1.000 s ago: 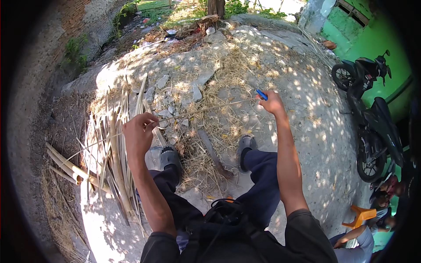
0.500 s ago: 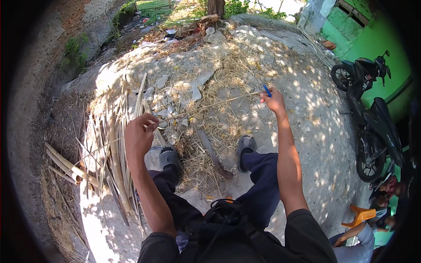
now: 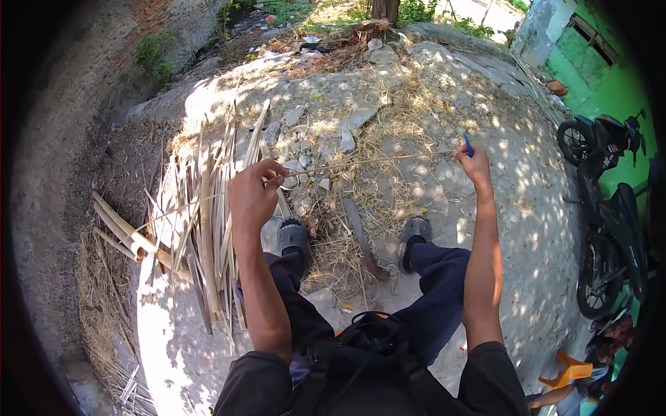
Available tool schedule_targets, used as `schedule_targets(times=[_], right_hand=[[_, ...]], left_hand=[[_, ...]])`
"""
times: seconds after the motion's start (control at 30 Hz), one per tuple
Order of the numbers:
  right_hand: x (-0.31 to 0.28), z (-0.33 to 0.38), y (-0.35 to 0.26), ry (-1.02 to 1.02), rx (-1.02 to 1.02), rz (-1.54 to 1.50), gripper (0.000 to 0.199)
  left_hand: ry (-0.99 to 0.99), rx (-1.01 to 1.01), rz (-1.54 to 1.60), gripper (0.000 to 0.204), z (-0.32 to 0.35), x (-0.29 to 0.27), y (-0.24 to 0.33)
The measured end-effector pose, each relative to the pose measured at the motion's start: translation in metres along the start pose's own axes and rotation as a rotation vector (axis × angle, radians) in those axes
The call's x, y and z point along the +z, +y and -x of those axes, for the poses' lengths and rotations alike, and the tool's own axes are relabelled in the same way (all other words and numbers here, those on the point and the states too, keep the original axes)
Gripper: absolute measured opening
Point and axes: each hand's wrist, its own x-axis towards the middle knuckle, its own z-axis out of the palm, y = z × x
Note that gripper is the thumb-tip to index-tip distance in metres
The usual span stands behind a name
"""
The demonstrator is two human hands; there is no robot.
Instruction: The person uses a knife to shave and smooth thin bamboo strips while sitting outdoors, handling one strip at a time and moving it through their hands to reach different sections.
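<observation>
A long thin bamboo strip (image 3: 374,161) stretches between my two hands above the ground. My left hand (image 3: 253,197) is closed in a pinch on it, and its tail runs on past this hand toward the lower left. Closed round the strip's far end, my right hand (image 3: 474,165) also holds a slim blue-handled tool (image 3: 469,145) pointing up; its working end is too small to make out. On the ground between my feet lies a machete-like blade (image 3: 357,229) with a brown handle.
Split bamboo strips (image 3: 208,222) lie piled at the left, beside cut bamboo poles (image 3: 128,232). Pale shavings (image 3: 347,277) and broken concrete pieces (image 3: 347,137) litter the ground. Motorcycles (image 3: 603,222) stand at the right, near an orange plastic stool (image 3: 567,369) and seated people.
The whole scene has shifted rightward in view. Both hands keep hold of the strip, stretched about as before; the blue tool now stands a little more upright.
</observation>
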Motion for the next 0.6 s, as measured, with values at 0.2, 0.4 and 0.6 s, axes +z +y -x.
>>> schedule_targets(times=[0.2,0.4,0.6], right_hand=[[-0.005,0.006,-0.007,-0.077,0.002,-0.127,0.018],[-0.028,0.024,-0.049,-0.330,0.174,-0.250,0.017],[-0.031,0.022,-0.047,-0.302,0.245,-0.284,0.024]], left_hand=[[-0.028,-0.080,-0.027,0.011,0.001,-0.008,-0.003],[0.050,-0.060,-0.111,0.010,0.004,-0.020,-0.016],[0.015,-0.104,-0.009,0.010,0.003,-0.019,-0.019]])
